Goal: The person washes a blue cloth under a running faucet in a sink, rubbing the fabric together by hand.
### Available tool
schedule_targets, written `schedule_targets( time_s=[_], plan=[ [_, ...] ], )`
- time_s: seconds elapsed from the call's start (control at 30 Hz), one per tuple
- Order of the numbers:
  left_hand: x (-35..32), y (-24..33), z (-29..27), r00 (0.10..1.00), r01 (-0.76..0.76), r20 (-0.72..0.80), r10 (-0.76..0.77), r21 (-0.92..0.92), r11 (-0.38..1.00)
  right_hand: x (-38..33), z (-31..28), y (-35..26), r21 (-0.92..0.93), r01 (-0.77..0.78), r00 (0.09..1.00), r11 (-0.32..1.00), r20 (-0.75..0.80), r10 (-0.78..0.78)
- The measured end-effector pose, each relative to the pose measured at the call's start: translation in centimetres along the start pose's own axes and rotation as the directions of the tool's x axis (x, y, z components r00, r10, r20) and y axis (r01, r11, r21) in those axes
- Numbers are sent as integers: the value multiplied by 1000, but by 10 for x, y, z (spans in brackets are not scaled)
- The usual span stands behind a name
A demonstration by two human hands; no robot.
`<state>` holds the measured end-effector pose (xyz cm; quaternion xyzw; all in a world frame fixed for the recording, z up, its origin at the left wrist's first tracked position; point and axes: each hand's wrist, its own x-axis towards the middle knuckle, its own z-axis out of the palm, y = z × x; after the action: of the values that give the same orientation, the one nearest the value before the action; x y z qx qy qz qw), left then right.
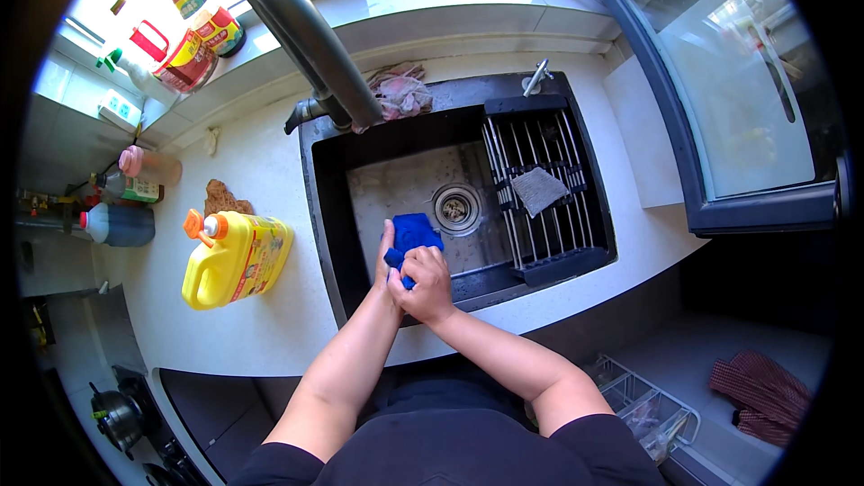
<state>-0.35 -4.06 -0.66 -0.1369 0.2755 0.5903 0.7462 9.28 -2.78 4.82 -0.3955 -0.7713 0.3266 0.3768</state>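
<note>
A blue cloth (417, 230) is bunched between my two hands above the near edge of the sink (326, 216). My right hand (427, 286) is closed, its fingers curled over the lower part of the cloth. My left hand (385, 256) grips the cloth from the left; most of its fingers are hidden by the cloth and the right hand. Beyond the cloth, a round drain strainer (457, 210) sits in the sink's metal floor. A roll-out drying rack (551, 234) spans the sink's right side, with a grey scouring cloth (538, 191) lying on its bars.
A large dark faucet (310, 45) rises behind the sink, beside a crumpled pinkish rag (400, 93). On the left counter stands a yellow pump jug (238, 261), near a brown sponge-like piece (225, 198). An open window sash (688, 144) reaches in at the right.
</note>
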Motion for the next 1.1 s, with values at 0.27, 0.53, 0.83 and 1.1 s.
schedule_targets(
  time_s=[0.27, 0.53, 0.83, 1.1],
  plan=[
    [0, -15, 22, 929, -104, -363, 77, -55, 993, 17, 16, 41, -152, -140, 964, 978, -249, 99],
    [6, -22, 6, 879, -105, -465, 107, 30, 994, 20, 21, 69, 16, -452, 887, 892, -95, 452],
    [-6, -5, 10, 940, -268, -186, 285, 111, 957, 25, -35, 61, 307, -902, 106, -303, 838, 535],
    [-11, 16, -7, 841, 56, -534, -86, -73, 996, 18, -25, 50, 625, -628, 768, 463, 401, 500]
  ],
)
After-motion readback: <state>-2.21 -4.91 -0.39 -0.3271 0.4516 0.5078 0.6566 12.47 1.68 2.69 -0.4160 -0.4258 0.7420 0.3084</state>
